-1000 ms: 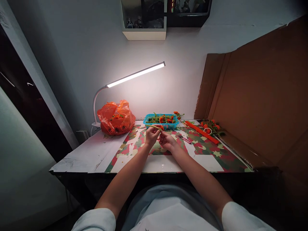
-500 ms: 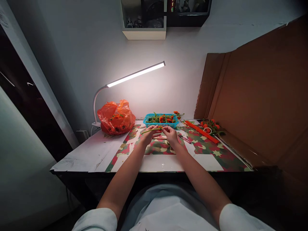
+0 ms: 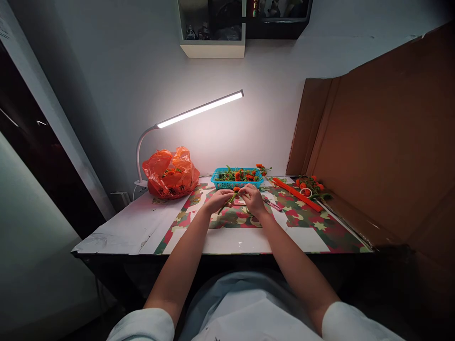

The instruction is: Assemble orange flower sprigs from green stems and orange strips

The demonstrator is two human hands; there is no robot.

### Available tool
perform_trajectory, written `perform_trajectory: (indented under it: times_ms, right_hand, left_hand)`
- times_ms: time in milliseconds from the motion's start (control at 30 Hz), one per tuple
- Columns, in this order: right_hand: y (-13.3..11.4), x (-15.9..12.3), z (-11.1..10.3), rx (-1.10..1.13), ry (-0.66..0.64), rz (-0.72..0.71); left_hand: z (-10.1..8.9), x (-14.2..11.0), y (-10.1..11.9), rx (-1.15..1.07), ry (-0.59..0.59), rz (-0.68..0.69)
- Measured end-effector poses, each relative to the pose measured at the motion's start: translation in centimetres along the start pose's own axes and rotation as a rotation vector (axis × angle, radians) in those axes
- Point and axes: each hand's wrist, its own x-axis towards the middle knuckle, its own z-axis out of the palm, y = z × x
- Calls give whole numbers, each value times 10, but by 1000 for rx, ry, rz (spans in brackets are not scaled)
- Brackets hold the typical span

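Over the table, both hands are closed on one orange flower (image 3: 236,189) with a green stem. The stem slants down to the left, past the fingers of my left hand (image 3: 217,201). My right hand (image 3: 251,198) pinches just beside the flower head; its fingertips are partly hidden. Just beyond the hands is a blue basket (image 3: 217,178) with several orange flowers and green stems in it. A pair of scissors with pink handles (image 3: 274,205) lies right of my right hand, and a thin stick-like thing lies partly hidden under the hands.
An orange plastic bag (image 3: 170,177) with orange flowers stands at the left, under a lit desk lamp (image 3: 202,110). To the right lie a long orange strip (image 3: 297,194), a white ring (image 3: 306,192) and more orange flowers (image 3: 313,182) beside a tall cardboard sheet (image 3: 384,137).
The flower has turned: its stem lay almost level and now slopes down toward me, with the head upright. My left hand has lowered slightly and turned; the right has barely moved.
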Motion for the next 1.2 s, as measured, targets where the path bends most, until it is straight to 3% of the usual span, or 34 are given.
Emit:
perform_trajectory:
  times_ms: [300,533,767,867,1033,1200]
  right_hand:
    - [1,-1,0,-69,-18,6]
    - [0,-3,4,-143,30,70]
    - [4,-6,11,-153,114,145]
    - [2,-8,10,-290,121,102]
    - [0,-9,9,-526,14,-8]
    - [-1,-9,11,-531,-85,36]
  left_hand:
    - [3,0,-1,236,20,110]
    - [4,8,-10,448,108,345]
    - [13,4,-14,649,221,482]
    - [14,4,-16,665,226,445]
    - [12,5,-20,582,198,301]
    - [10,3,-17,690,175,207]
